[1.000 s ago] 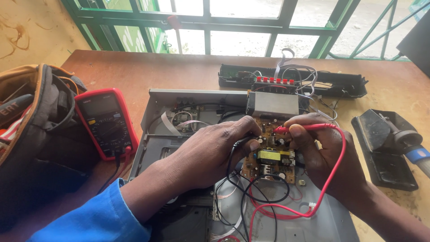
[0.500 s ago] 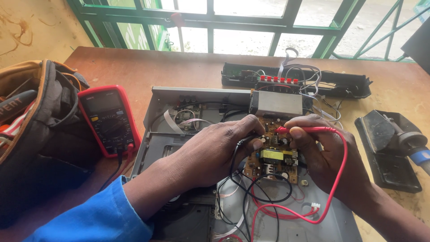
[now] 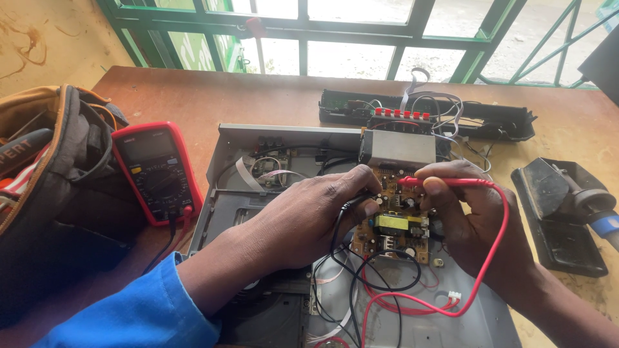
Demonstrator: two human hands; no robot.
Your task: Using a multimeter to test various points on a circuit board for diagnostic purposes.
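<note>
- Red probe (image 3: 445,182) is being pinched in right hand (image 3: 474,222), tip on circuit board (image 3: 394,219).
- Black probe (image 3: 351,205) is being gripped by curled left hand (image 3: 309,216), at the board's left edge.
- Board is being carried inside open grey chassis (image 3: 284,138) on tabletop (image 3: 213,96).
- Red multimeter (image 3: 157,171) is being left lying beside the chassis, leads plugged in.

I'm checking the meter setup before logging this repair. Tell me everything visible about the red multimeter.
The red multimeter is a handheld unit with a red, rubbery-looking casing around a dark face. It has a grey screen at the top, a round dial in the middle and lead sockets at the bottom. It lies face up, slightly tilted, on the wooden table, between the tool bag and the opened metal chassis. A black and a red lead are plugged into its bottom edge. Neither hand touches it. Its screen reading cannot be made out.
</note>
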